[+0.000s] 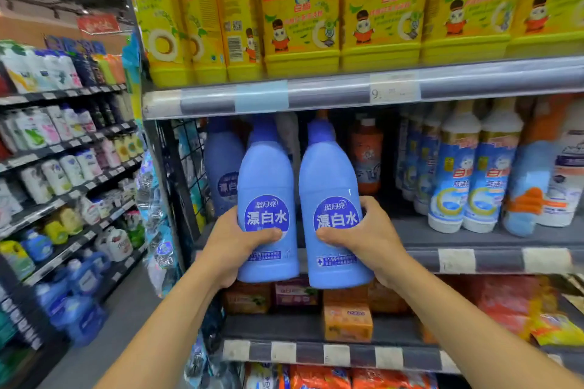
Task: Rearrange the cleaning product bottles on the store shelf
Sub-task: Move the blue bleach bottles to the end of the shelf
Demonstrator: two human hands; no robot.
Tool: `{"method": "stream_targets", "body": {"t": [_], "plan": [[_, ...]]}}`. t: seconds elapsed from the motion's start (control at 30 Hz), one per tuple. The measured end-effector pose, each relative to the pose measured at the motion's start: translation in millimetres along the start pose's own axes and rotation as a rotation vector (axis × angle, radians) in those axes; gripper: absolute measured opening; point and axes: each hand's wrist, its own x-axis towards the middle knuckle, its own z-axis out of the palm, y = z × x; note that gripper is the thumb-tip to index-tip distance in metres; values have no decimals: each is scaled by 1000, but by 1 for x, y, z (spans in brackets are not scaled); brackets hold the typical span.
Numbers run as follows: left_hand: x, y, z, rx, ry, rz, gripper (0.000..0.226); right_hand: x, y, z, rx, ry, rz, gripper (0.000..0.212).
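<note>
Blue bottle (267, 199) per hand (235, 246); upright

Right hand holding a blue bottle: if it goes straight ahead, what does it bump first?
Probably the orange bottle with the white cap, standing behind the blue bleach bottle that the right hand grips. The shelf before it looks bare, though depth is hard to judge.

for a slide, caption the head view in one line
Left hand grips the left blue bottle, right hand the right blue bottle, before the shelf.

left hand (240, 243) grips left bottle (267, 180), thumb across front | right hand (371, 240) grips right bottle (333, 180) | both forearms extended
</note>
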Motion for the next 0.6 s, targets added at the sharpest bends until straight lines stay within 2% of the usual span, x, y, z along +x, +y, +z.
{"method": "stream_targets", "body": {"t": [0.33, 0.6], "plan": [[-50, -11, 104, -31, -69, -9, 41, -57, 6, -113, -12, 157, 40, 74], [-111, -3, 215, -34, -100, -23, 48, -112, 23, -234, -43, 207, 70, 56]]}}
